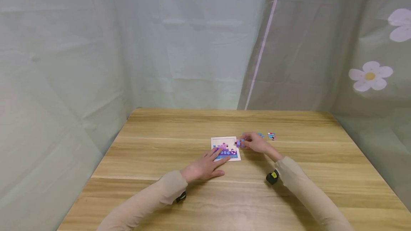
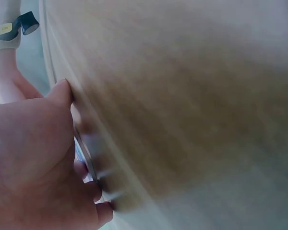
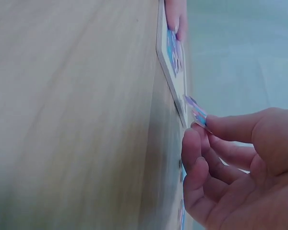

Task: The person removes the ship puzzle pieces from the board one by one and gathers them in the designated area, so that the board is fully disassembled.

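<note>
A white-framed jigsaw puzzle board lies on the table, its lower part covered with purple, pink and blue pieces and its upper part bare. Across its lower left my left hand rests with spread, straight fingers. Just off the board's right edge my right hand pinches a purple and blue puzzle piece between thumb and fingers. That piece is tilted and raised slightly over the board's edge in the right wrist view. In the left wrist view the left hand hides most of the board.
Several loose puzzle pieces lie on the wooden table right of the board, some partly behind the right hand. Pale curtains hang behind and beside the table. A black wrist camera hangs below the right sleeve.
</note>
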Action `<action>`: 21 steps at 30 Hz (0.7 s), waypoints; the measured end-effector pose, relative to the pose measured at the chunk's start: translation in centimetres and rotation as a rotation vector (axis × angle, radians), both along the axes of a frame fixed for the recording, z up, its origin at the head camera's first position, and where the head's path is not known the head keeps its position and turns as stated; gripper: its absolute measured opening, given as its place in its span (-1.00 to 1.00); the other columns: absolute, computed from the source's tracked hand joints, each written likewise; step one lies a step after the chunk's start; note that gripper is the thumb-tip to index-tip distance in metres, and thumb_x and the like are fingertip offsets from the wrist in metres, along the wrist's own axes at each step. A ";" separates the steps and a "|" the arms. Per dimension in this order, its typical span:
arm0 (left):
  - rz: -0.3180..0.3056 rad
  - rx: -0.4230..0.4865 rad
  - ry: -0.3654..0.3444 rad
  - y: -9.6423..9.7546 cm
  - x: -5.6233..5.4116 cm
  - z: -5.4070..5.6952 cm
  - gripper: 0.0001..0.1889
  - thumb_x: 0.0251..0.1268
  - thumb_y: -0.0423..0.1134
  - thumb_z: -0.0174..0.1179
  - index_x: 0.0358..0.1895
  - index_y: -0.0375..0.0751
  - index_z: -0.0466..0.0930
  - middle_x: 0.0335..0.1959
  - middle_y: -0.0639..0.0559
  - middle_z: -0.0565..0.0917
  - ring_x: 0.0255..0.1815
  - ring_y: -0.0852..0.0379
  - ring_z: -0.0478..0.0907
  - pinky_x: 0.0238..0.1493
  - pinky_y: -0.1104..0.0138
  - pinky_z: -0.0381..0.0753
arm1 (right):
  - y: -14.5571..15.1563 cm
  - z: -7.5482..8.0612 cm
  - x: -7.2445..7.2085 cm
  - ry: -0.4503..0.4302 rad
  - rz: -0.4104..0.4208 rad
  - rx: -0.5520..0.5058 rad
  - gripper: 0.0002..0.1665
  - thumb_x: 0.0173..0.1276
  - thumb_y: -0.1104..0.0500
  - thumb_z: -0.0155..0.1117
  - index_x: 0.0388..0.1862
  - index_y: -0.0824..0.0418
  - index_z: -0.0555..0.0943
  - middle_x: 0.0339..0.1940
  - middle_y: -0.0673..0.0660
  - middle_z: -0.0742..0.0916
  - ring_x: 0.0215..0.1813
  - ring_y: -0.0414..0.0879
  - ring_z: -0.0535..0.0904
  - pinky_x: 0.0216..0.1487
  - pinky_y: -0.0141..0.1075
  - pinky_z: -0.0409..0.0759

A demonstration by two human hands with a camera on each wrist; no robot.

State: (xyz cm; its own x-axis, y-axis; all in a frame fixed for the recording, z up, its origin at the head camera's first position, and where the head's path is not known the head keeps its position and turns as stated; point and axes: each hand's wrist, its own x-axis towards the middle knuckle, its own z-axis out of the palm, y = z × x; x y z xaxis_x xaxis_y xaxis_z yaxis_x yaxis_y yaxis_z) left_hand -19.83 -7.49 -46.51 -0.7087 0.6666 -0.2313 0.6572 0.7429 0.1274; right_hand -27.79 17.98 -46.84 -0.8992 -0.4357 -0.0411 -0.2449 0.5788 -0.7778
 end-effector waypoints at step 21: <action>0.025 0.008 -0.026 0.0 0.2 0.0 -0.37 0.51 0.16 -0.21 0.56 0.21 -0.08 0.61 -0.12 -0.15 0.61 -0.16 -0.18 0.48 -0.15 0.08 | 2.3 -0.1 0.7 -0.066 -0.225 0.017 -0.87 0.24 0.31 0.33 -0.32 0.40 0.59 -0.49 0.13 0.71 -0.53 -0.21 0.57 -0.48 -0.43 0.54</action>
State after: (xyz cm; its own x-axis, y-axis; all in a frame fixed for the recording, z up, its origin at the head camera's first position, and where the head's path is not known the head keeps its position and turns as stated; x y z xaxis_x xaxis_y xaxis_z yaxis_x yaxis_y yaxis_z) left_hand -19.66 -7.54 -46.50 -0.7189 0.6507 -0.2443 0.6350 0.7578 0.1500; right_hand -27.04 20.28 -46.92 -0.9687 -0.2235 -0.1083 -0.0576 0.6260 -0.7777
